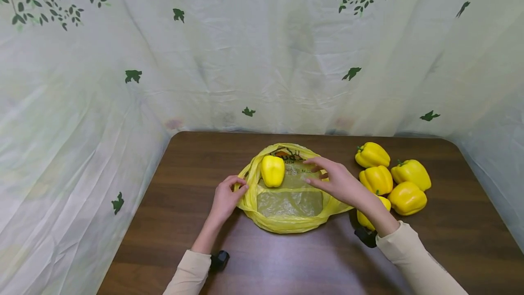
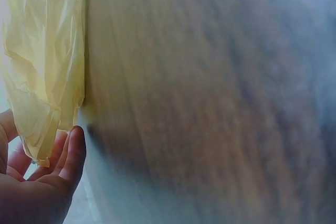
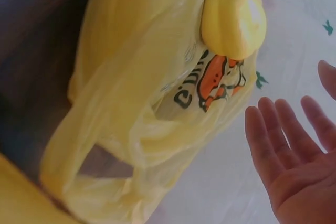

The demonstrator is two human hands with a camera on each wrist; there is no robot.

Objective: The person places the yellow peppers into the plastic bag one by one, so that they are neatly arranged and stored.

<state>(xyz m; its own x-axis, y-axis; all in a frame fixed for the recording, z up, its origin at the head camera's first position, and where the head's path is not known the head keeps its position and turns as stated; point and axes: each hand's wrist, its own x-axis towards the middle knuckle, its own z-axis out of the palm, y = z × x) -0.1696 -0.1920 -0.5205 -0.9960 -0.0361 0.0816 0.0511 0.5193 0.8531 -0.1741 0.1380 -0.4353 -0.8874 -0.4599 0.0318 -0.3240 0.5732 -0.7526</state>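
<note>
A thin yellow plastic bag [image 1: 286, 226] lies on the table with its mouth spread wide. One yellow bell pepper [image 1: 272, 171] sits inside it at the left; the right wrist view also shows this pepper [image 3: 233, 22] beside an orange and black print. At the bag's left edge, my left hand [image 1: 226, 197] holds the rim, and in the left wrist view the film [image 2: 44, 77] passes between thumb and fingers. My right hand [image 1: 333, 179] hovers over the right side of the bag, fingers spread and holding nothing.
Several more yellow bell peppers [image 1: 375, 180] lie grouped to the right of the bag, one partly hidden by my right forearm. The brown wooden table [image 1: 188, 158] ends at a pale curtain [image 1: 245, 67] with leaf prints behind it. Each wrist wears a black device [image 1: 219, 261].
</note>
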